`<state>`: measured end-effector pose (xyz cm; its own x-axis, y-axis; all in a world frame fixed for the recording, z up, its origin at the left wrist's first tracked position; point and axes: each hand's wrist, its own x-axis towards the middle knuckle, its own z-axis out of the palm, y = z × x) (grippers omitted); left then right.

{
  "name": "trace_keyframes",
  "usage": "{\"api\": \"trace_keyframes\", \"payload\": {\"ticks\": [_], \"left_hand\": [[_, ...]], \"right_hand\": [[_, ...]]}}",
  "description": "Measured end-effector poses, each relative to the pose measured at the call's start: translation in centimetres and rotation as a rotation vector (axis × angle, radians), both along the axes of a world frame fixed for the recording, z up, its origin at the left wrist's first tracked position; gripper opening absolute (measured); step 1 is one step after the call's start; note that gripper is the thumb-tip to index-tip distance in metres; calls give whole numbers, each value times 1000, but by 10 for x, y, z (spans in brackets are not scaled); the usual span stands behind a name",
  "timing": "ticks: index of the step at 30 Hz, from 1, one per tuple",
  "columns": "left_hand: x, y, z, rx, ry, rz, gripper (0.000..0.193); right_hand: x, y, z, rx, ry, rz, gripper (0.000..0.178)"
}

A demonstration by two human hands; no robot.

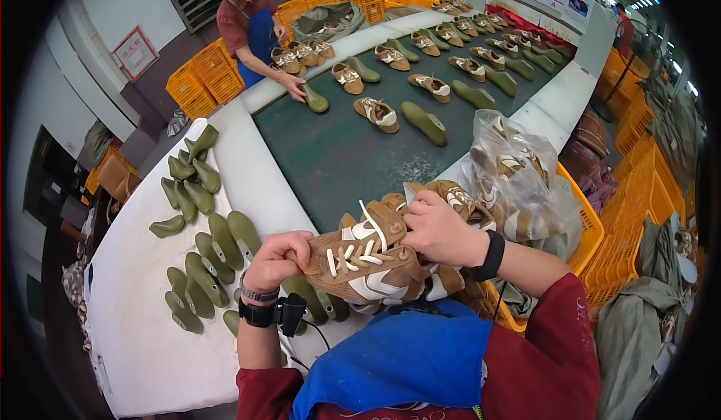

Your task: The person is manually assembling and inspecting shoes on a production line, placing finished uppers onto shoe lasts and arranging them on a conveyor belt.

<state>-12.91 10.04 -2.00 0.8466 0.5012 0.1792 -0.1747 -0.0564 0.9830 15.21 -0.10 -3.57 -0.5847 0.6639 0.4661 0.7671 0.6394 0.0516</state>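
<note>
A brown and white sneaker (pixel 368 270) with white laces is held in front of my body, its toe to the left. My left hand (pixel 278 261) is closed round the toe. At the heel end, my right hand (pixel 443 228) is closed on the shoe's collar. More brown shoes (pixel 469 202) lie just behind and under it, partly hidden by my right hand. Left of my left hand, several green shoe lasts (pixel 203 277) lie on the white table (pixel 143 330). A few lasts (pixel 304 296) show beneath my left hand and the shoe.
Ahead, a green conveyor belt (pixel 323 161) with a white border carries rows of sneakers (pixel 375 114) and lasts (pixel 424 123). Across it, a person (pixel 251 33) in a blue apron touches a last (pixel 314 98). To my right are a plastic bag of shoes (pixel 511 172) and orange crates (pixel 589 217).
</note>
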Motion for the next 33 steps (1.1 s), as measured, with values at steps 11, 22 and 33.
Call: {"api": "trace_keyframes", "payload": {"ticks": [11,22,33], "left_hand": [[67,-47,24,1028,167,480,44],[84,-56,-37,1237,494,575,45],[64,-44,-21,785,100,688,13]], "right_hand": [[-14,14,-11,116,137,-238,4],[-23,9,-18,-19,354,-143,6],[-43,2,9,5,718,-158,14]]}}
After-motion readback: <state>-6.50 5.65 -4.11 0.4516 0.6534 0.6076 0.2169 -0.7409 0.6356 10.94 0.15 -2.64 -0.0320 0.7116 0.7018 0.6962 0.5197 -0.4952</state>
